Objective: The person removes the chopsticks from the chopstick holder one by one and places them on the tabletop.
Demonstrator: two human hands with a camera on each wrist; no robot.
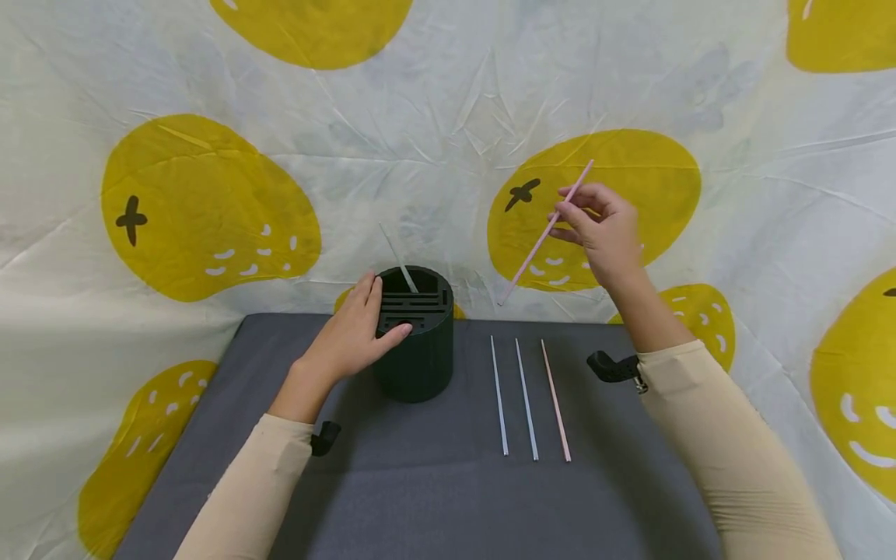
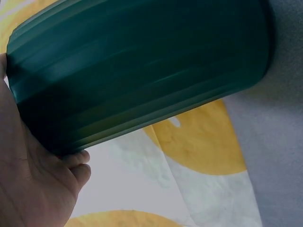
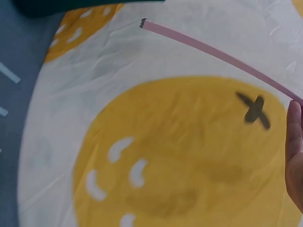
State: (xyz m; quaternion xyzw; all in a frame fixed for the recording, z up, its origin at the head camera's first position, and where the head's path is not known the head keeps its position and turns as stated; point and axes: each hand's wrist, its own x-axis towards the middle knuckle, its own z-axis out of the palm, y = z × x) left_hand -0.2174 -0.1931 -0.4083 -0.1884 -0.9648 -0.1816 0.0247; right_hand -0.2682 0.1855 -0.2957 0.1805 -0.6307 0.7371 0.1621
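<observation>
A dark green cylindrical desk organizer [image 1: 416,369] with slots in its top stands upright on the table. My left hand [image 1: 353,330] holds it at the top left rim, thumb across the front edge; the left wrist view has fingertips [image 2: 83,172] round its side. A pale thin stick [image 1: 397,258] leans inside the organizer's rear opening. Up to the right, my right hand [image 1: 605,229] pinches a thin pink stick [image 1: 535,247], tilted with its lower end toward the organizer. That lower end looks dark-tipped in the right wrist view.
Right of the organizer, a whitish stick [image 1: 499,400], a pale blue stick [image 1: 526,404] and a peach-pink stick [image 1: 556,404] lie side by side on the grey table [image 1: 434,498]. A white cloth [image 1: 434,101] with yellow fruit prints hangs right behind the table.
</observation>
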